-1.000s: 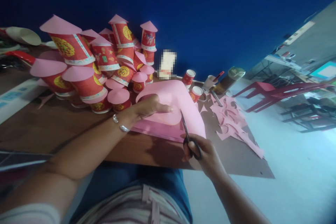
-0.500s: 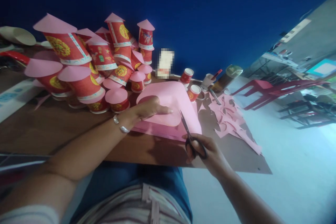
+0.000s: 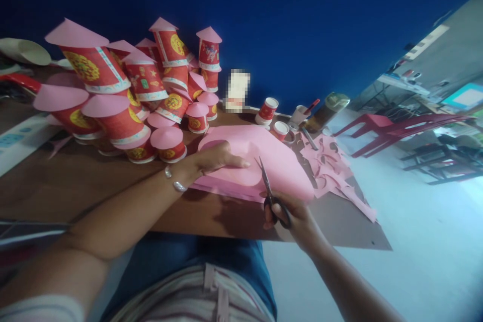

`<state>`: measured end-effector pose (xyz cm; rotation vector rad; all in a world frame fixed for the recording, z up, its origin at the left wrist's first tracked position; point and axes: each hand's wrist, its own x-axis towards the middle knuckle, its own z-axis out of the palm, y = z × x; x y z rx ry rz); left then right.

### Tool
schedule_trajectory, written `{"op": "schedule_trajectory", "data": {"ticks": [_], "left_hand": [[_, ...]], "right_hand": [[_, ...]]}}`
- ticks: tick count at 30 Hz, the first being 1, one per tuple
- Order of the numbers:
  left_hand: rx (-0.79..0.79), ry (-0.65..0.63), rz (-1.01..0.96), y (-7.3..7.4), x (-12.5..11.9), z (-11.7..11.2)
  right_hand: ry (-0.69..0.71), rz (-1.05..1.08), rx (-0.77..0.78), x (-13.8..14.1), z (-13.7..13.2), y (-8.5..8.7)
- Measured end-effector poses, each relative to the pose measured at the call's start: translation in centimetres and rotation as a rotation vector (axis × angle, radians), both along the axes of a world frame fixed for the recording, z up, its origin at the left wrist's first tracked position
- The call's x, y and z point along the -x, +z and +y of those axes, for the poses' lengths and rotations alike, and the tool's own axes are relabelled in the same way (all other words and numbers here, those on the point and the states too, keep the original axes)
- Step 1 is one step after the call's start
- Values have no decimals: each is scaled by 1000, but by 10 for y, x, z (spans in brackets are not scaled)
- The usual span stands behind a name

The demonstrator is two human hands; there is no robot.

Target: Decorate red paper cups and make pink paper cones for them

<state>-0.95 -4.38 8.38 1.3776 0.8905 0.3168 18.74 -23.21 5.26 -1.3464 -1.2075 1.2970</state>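
Note:
My left hand (image 3: 217,158) rests on a sheet of pink paper (image 3: 279,163), fingers pressed together and pinching a rounded piece of it. My right hand (image 3: 292,219) grips black-handled scissors (image 3: 269,193), whose blades point up into the paper's edge just right of my left fingertips. The pink paper lies on the brown table (image 3: 94,181) near its front edge, over a stack of more pink sheets (image 3: 222,192).
A heap of red paper cups with pink cone tops (image 3: 132,95) fills the table's left back. Small red cups (image 3: 266,109), a jar (image 3: 326,110) and pink paper scraps (image 3: 335,171) lie to the right. Red chairs (image 3: 396,133) stand beyond on the floor.
The loose pink sheet has swung out to the right and lies flatter. My right hand with the scissors shifted slightly, the blades now a little further into the paper.

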Motion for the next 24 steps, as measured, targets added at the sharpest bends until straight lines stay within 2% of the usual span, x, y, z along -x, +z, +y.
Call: {"op": "schedule_trajectory", "data": {"ticks": [3,6,18,24], "left_hand": [[-139,-50,7,0,1,0],[-183,-72,17,1,2,0],[-167,-89,23,4,3,0],[-208,-115,20,1,3,3]], "right_hand": [[-9,-40,-1,1,1,2],[-8,-59,-15,2,0,4],[3,-58,-13,2,-1,4],[14,-16,-6,-2,0,-1]]}}
